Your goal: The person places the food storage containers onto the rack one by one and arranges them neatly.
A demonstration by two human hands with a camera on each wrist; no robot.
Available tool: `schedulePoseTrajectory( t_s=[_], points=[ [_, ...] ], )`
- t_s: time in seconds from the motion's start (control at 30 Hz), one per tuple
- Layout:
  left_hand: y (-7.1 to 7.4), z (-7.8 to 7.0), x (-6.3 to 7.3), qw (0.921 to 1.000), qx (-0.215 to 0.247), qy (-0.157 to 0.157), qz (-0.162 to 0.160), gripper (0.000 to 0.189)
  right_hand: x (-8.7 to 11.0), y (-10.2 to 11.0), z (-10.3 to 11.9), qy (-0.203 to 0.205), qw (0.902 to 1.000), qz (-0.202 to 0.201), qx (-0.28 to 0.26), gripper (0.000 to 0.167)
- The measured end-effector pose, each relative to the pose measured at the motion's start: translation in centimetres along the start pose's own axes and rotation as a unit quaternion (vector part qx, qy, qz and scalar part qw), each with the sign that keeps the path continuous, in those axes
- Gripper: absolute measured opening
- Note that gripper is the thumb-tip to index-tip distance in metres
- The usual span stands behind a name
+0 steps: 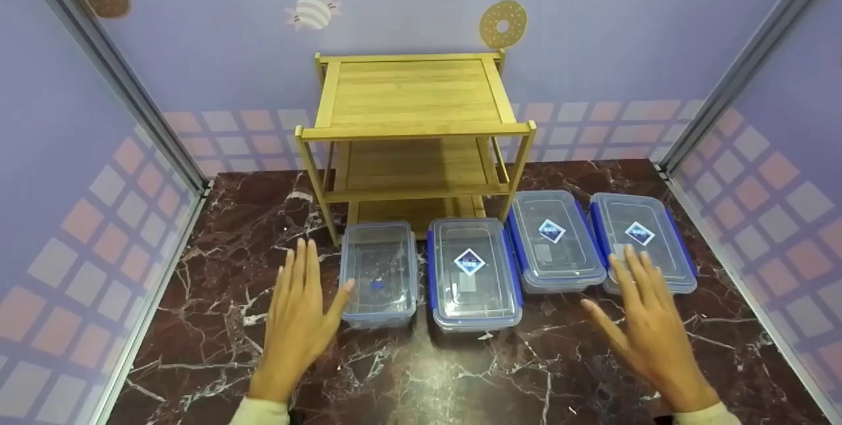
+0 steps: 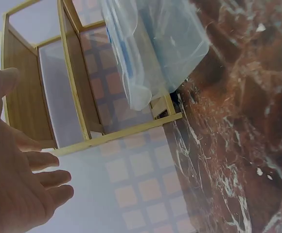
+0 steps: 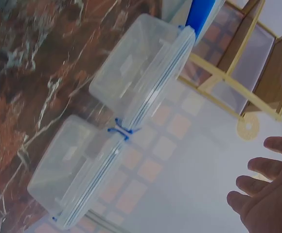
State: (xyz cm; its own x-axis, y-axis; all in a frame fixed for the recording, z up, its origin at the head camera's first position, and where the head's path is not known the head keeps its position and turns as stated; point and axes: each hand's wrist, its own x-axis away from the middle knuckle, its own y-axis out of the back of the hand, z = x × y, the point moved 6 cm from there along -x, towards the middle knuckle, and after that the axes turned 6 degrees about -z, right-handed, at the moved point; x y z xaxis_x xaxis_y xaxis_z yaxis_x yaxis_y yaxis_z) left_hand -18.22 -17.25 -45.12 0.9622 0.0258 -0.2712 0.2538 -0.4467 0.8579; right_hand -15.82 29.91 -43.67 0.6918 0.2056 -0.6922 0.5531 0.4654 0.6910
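My left hand (image 1: 297, 316) is held with straight fingers just left of a clear lidded food container (image 1: 379, 274), its thumb overlapping that box's edge in the head view. Beside it stands a second container (image 1: 475, 274) with blue side clips and a diamond label. Two more labelled containers, one (image 1: 558, 241) near the shelf's right leg and one (image 1: 643, 237) at the far right, sit side by side. My right hand (image 1: 648, 333), fingers spread and straight, hovers in front of the far-right one. Both palms hold nothing, as the left wrist view and right wrist view also show.
A wooden shelf rack (image 1: 414, 93) with several tiers stands against the back wall, behind the containers. Dark red marble-patterned surface (image 1: 217, 346) lies underneath. Lilac panels with printed tiles and doughnuts (image 1: 503, 25) enclose the back and both sides, with grey metal corner posts (image 1: 743, 50).
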Motion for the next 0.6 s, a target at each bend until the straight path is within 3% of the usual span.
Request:
schedulePoseTrajectory(
  t_s=[0.13, 0.27, 0.6],
  points=[
    [0.4, 0.8, -1.4, 0.999, 0.037, 0.023, 0.008, 0.091, -0.4, 0.5, -1.3, -0.01, 0.9997, -0.016, -0.015, 0.08],
    [0.7, 1.5, -2.8, 0.9973, 0.062, 0.038, -0.005, 0.089, -0.6, 0.9, -2.6, -0.028, 0.9991, -0.025, -0.02, 0.078],
    [1.9, 1.9, -6.6, 0.988, 0.132, 0.073, -0.036, 0.088, -0.8, 1.4, -7.3, -0.127, 0.9909, 0.011, -0.044, 0.074]
  ],
)
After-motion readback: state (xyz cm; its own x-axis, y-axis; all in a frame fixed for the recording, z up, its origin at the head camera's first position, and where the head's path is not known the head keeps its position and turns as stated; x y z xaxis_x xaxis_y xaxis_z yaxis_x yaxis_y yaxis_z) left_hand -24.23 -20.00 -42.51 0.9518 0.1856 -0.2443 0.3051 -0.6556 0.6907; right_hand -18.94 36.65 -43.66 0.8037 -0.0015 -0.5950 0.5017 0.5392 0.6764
